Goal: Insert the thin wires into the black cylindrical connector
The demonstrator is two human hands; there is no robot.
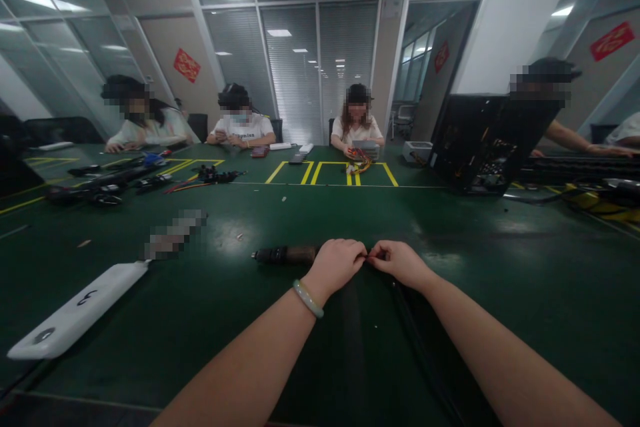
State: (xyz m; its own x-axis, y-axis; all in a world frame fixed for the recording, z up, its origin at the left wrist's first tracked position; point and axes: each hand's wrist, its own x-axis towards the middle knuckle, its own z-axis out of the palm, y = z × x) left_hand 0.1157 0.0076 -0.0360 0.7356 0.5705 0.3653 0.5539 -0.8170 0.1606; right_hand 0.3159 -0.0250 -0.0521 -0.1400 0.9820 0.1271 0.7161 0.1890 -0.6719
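Note:
In the middle of the table, my left hand [339,261] rests over the right end of a dark cylindrical tool [295,255]. The tool has a metal tip at its left, a black front and a brownish body. My left fingers are closed in a pinch, fingertips touching or nearly touching those of my right hand [397,263]. My right fingers are pinched too. A tiny dark reddish bit shows where the fingertips meet, too small to name. A thick black cable [420,350] runs from under my right hand toward the front edge. A pale green bangle [307,300] circles my left wrist.
A white power strip [85,313] lies at left, a blurred patch beyond it. Black cables and parts [115,177] cover the back left of the green table [240,320]. Several people sit across; one handles coloured wires [361,163]. A black computer case [480,143] stands back right.

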